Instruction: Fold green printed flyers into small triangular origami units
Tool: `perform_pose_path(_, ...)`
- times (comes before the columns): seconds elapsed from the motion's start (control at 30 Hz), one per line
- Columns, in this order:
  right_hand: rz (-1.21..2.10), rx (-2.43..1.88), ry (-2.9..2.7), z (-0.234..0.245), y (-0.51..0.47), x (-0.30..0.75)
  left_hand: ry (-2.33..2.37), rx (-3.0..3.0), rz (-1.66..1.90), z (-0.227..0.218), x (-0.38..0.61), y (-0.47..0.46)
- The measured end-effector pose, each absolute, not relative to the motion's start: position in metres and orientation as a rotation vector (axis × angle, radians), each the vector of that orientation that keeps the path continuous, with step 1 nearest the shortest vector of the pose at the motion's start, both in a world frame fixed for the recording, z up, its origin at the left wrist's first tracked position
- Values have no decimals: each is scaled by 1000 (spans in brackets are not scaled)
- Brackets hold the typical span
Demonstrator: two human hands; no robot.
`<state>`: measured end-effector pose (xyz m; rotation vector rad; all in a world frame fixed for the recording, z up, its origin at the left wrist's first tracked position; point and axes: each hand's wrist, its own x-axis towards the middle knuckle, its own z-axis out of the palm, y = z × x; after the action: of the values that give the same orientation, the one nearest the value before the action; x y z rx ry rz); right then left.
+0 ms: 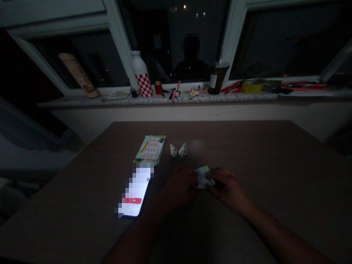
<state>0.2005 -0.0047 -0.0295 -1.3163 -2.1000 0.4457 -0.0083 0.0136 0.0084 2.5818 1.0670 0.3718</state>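
Observation:
In dim light, a small folded piece of printed paper lies on the brown table between my two hands. My left hand grips its left edge with fingers curled. My right hand presses on its right side, fingers bent down over it. Two small folded paper shapes stand just beyond my hands. A stack of printed paper sheets lies to the left, and a lit phone lies in front of that stack.
The windowsill holds a red-and-white checked bottle, a small red jar, a dark cup, pens, a yellow tape roll and a leaning tube. A person's reflection shows in the dark window.

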Motion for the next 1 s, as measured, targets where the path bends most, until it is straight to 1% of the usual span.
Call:
perform_pose_path(0.67, 503, -1355, -2178, -24, -7, 200, 922, 2587, 339, 9, -12, 13)
perform_pose_path(0.87, 517, -1336, -2232, -24, -9, 199, 981, 2546, 319, 11, -9, 15)
perform_pose_path(1.0, 495, -1332, -2268, -24, -9, 199, 1106, 2505, 290, 7, -8, 17)
